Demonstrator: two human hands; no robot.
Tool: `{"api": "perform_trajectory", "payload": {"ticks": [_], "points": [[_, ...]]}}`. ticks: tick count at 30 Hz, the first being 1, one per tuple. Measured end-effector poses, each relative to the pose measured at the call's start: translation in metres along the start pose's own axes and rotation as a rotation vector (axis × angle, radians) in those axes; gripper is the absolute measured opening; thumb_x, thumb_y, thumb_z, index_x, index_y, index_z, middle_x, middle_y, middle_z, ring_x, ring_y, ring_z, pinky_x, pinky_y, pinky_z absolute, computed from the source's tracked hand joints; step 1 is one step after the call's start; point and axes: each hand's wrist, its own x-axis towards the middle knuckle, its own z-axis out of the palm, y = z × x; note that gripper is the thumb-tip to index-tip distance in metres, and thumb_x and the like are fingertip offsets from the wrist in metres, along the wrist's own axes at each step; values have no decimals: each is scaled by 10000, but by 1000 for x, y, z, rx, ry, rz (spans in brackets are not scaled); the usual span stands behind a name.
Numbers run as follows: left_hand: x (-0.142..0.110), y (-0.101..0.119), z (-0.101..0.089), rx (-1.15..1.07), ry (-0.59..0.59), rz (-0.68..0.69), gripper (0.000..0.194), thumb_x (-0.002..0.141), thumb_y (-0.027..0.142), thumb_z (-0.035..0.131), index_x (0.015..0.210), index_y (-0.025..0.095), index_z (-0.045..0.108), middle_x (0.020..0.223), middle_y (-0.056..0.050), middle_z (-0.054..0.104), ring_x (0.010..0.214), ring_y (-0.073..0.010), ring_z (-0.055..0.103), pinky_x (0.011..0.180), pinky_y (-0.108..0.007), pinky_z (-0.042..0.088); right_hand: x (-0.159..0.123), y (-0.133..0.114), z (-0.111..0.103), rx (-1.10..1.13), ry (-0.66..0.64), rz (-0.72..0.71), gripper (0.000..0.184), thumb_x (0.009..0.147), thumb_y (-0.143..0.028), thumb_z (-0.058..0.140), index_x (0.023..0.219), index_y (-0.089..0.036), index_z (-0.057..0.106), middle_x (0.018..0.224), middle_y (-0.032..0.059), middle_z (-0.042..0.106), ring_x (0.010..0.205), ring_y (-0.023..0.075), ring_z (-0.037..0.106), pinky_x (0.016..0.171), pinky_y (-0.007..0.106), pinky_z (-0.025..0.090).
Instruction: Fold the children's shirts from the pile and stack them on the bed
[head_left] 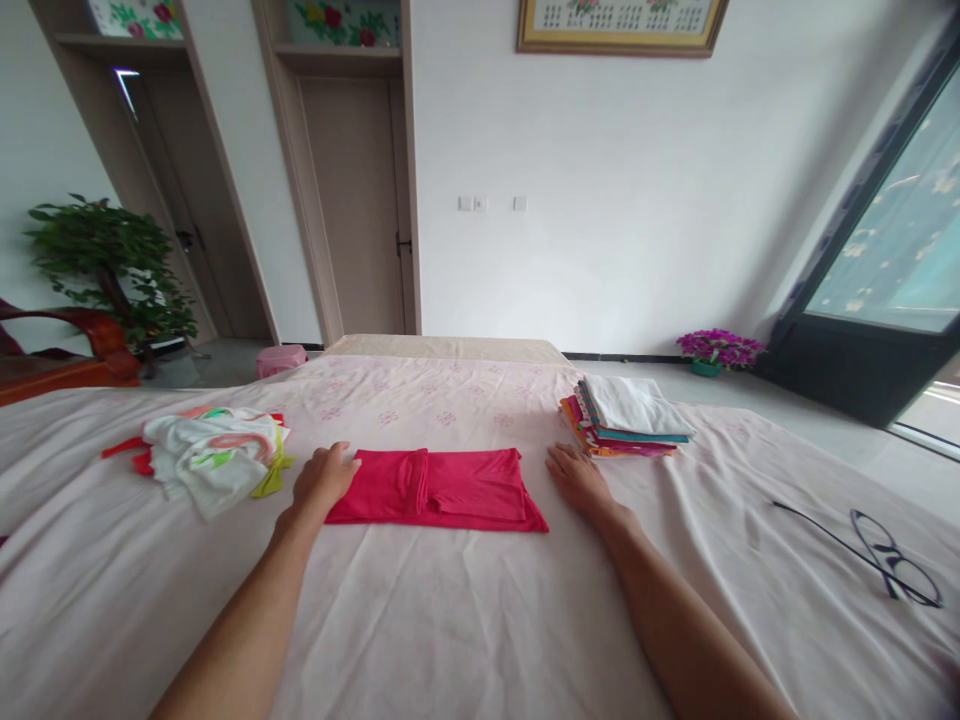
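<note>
A red garment (pixel 480 485), folded into a long flat strip, lies on the pale sheet in front of me. My left hand (pixel 325 478) rests at its left end, fingers stretched forward and the thumb at the cloth's edge. Flat on the sheet beyond the garment's right end is my right hand (pixel 579 482), its fingers spread and nothing in them. Just past those fingertips stands a stack of folded clothes (pixel 630 415), a white piece on top and coloured ones below. To the left sits a crumpled heap of clothes (pixel 214 450) in white, red and yellow-green.
The flowered sheet (pixel 465 600) is wrinkled. Black-framed glasses (pixel 885 555) lie at the right. Beyond the sheet are a pink stool (pixel 281 360), purple flowers (pixel 720 347) in a green pot, a leafy plant (pixel 105 260) and a wooden armchair (pixel 75 350).
</note>
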Motion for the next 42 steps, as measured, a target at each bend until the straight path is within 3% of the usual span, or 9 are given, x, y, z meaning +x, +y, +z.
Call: {"api": "perform_trajectory", "payload": {"ticks": [4, 7, 11, 19, 27, 32, 36, 39, 42], "points": [[-8, 19, 27, 280, 93, 207, 445, 909, 387, 441, 1258, 154, 592, 1400, -173, 521, 1379, -316, 360, 1122, -443, 259, -2, -1, 2, -32, 5, -13, 472, 981, -409, 336, 1372, -211, 511, 1451, 78, 474, 1339, 218, 404, 1100, 339, 294], [-19, 37, 48, 364, -16, 366, 546, 955, 452, 327, 1355, 133, 518, 1475, -170, 448, 1418, -293, 308, 1148, -445, 210, -3, -1, 2, -37, 2, -12, 478, 981, -412, 332, 1379, -211, 506, 1457, 77, 467, 1343, 218, 398, 1102, 342, 292], [-34, 50, 62, 359, -155, 435, 632, 953, 539, 288, 1452, 167, 402, 1538, -149, 359, 1442, -286, 272, 1153, -473, 199, -3, -2, 1, -44, 5, -17, 475, 976, -397, 346, 1376, -201, 510, 1453, 83, 471, 1339, 222, 402, 1106, 339, 285], [-50, 65, 64, 378, -212, 544, 793, 931, 635, 218, 1499, 87, 293, 1566, -165, 282, 1457, -305, 228, 1164, -507, 202, -4, -7, -1, -56, 13, -10, 464, 974, -380, 357, 1373, -201, 511, 1445, 90, 477, 1331, 236, 413, 1100, 369, 296], [-61, 75, 68, 396, -194, 593, 663, 961, 495, 285, 1487, 93, 324, 1583, -155, 227, 1461, -291, 221, 1167, -498, 204, -8, -28, -8, -81, 48, -13, 448, 987, -337, 330, 1372, -176, 496, 1456, 117, 467, 1374, 258, 362, 1141, 472, 206], [-64, 82, 69, 378, -201, 538, 750, 926, 631, 258, 1485, 138, 345, 1570, -168, 263, 1452, -327, 237, 1146, -557, 198, -11, -65, -11, 34, 52, -176, 515, 1000, -392, 285, 1462, -186, 380, 1538, 108, 352, 1432, 241, 270, 1144, 474, 212], [-65, 83, 72, 387, -188, 540, 728, 900, 618, 378, 1494, 201, 333, 1574, -185, 248, 1453, -363, 213, 1128, -613, 162, -15, -80, -3, 76, -35, -296, 541, 993, -433, 302, 1488, -220, 344, 1565, 81, 301, 1453, 223, 223, 1164, 467, 177], [-67, 82, 71, 371, -169, 556, 669, 898, 537, 463, 1482, 227, 358, 1568, -191, 263, 1445, -374, 231, 1110, -640, 177, -15, -74, 1, 137, -81, -326, 518, 992, -405, 305, 1465, -213, 392, 1534, 77, 367, 1437, 208, 270, 1161, 431, 213], [-72, 86, 67, 293, -96, 683, 558, 896, 407, 537, 1425, 254, 450, 1557, -148, 317, 1446, -347, 238, 1120, -618, 198, -9, -62, 3, 253, -6, -258, 474, 989, -348, 304, 1380, -178, 512, 1451, 106, 482, 1336, 198, 437, 1111, 354, 317]]}}
